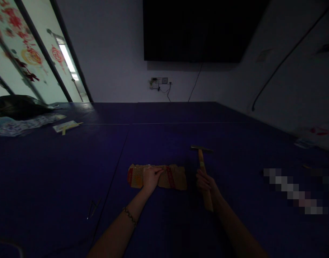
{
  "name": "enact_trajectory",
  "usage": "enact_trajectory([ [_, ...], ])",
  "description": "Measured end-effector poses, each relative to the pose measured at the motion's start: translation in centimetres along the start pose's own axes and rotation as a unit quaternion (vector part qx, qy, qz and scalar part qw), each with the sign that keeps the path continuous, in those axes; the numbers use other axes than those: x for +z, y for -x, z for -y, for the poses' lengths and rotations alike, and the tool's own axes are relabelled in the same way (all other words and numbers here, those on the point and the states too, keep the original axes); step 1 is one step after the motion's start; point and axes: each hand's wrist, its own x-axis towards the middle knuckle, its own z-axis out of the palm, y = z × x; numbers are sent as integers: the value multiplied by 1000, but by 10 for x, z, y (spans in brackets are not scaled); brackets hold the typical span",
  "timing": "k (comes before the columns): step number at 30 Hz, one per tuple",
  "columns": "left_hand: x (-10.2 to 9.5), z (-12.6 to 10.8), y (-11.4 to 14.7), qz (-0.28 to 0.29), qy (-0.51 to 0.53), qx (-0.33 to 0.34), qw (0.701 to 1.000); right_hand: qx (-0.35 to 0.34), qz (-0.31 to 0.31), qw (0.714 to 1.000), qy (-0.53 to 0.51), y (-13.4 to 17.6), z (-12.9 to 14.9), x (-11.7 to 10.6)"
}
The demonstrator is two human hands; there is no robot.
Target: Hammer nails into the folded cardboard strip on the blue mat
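My right hand is wrapped round the wooden handle of a hammer, its narrow metal head pointing away from me above the table. To the left, a flattened piece of brown printed cardboard with red and yellow patches lies on the dark blue surface. My left hand rests on its middle, thumb and fingertips pinched together. Whatever is between those fingertips, if anything, is too small and dark to make out. The hammer head is off to the right of the cardboard, apart from it.
A few thin metal pieces, maybe nails, lie left of my left forearm. Farther left are a white and yellow packet and a dark bag. Seams cross the blue table. A wall with a screen stands behind.
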Motion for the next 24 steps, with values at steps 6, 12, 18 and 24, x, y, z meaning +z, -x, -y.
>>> enact_trajectory([
  [6, -3, -2, -1, 9, 5, 22, 1000, 11, -2, 1000, -2, 1, 0, 2],
  [12, -3, -1, 0, 13, -7, 24, 1000, 13, -3, 1000, -6, 0, 0, -1],
  [18, -4, -3, 0, 14, -12, 31, 999, 15, -11, 1000, -5, 0, 0, 0],
  [24, -3, -2, -1, 6, -12, 22, 1000, 9, -32, 999, -4, 1, -1, -1],
])
